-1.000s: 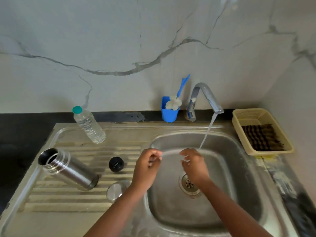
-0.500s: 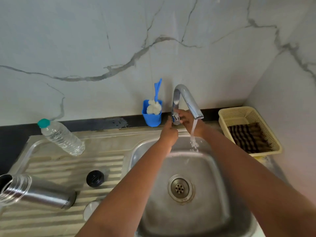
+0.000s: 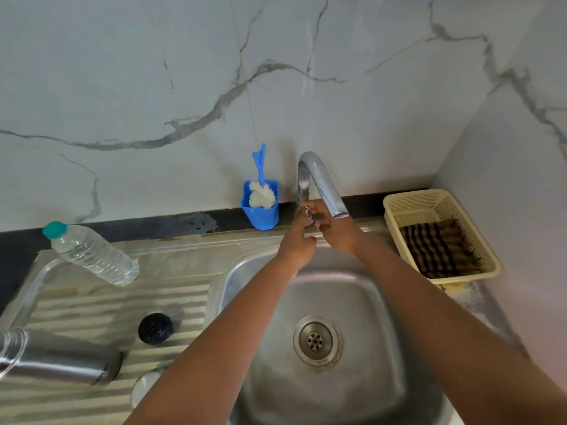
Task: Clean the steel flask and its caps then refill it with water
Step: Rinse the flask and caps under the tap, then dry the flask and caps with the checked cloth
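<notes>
The steel flask [image 3: 61,358] lies on its side on the drainboard at the far left, mouth open toward the left edge. Its black cap [image 3: 155,328] sits on the ribs to the right of it. A round steel cap [image 3: 146,388] shows partly beside my left forearm. My left hand [image 3: 296,243] and my right hand [image 3: 336,233] meet at the base of the tap [image 3: 322,185], fingers curled round its small handle [image 3: 306,213]. No water runs from the spout.
A plastic water bottle [image 3: 92,254] with a teal lid lies at the back of the drainboard. A blue holder [image 3: 260,214] with a brush stands left of the tap. A cream basket [image 3: 487,268] holding a striped cloth sits at the right. The sink basin [image 3: 233,289] lies under my arms.
My hands went from under the stream up to the tap handle. The water, still running half a second ago, has stopped.
</notes>
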A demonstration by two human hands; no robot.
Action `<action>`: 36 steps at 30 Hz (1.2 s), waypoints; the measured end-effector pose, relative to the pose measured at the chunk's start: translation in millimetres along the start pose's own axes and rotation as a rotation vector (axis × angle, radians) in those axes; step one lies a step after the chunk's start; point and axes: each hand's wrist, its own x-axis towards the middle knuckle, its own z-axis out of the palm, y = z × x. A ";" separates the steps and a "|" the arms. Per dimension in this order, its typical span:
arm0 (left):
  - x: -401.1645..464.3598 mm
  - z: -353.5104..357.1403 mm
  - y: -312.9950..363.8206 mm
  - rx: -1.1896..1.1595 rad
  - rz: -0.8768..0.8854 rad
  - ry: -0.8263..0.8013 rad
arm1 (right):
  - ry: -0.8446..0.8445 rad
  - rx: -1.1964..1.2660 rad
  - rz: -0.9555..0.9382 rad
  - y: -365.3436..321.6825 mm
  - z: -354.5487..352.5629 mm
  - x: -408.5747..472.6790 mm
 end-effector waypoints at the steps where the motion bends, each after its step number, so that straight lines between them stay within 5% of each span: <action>1: -3.0 3.5 -5.8 -0.011 0.051 0.034 | 0.032 -0.002 0.004 -5.4 2.0 -9.2; 5: -29.9 33.7 -51.3 0.105 0.179 0.220 | 0.149 -0.175 -0.052 5.2 16.6 -66.4; 8: -62.7 56.3 -80.9 0.186 0.284 0.216 | 0.194 -0.324 -0.049 32.1 35.7 -113.6; 10: -79.7 65.8 -97.4 0.258 0.367 0.209 | 0.145 -0.460 -0.074 49.2 43.0 -141.1; 14: -101.7 75.8 -117.4 0.416 0.358 0.019 | -0.248 -0.599 0.128 74.7 49.4 -175.3; 19: -109.4 79.9 -116.0 0.469 0.443 0.134 | 0.064 -0.529 0.027 66.0 41.2 -194.4; 24: -122.7 88.5 -116.0 0.711 0.172 -0.263 | -0.175 -0.510 0.130 70.1 43.4 -217.4; 28: -128.3 98.9 -97.3 0.779 0.081 -0.164 | -0.055 -0.410 0.167 65.5 36.5 -224.1; 32: -125.8 109.8 -85.2 0.787 0.157 -0.187 | -0.150 -0.366 0.140 59.6 17.5 -227.5; 36: -102.4 118.1 -43.6 0.555 0.349 0.004 | 0.145 -0.294 0.025 49.6 -29.2 -210.1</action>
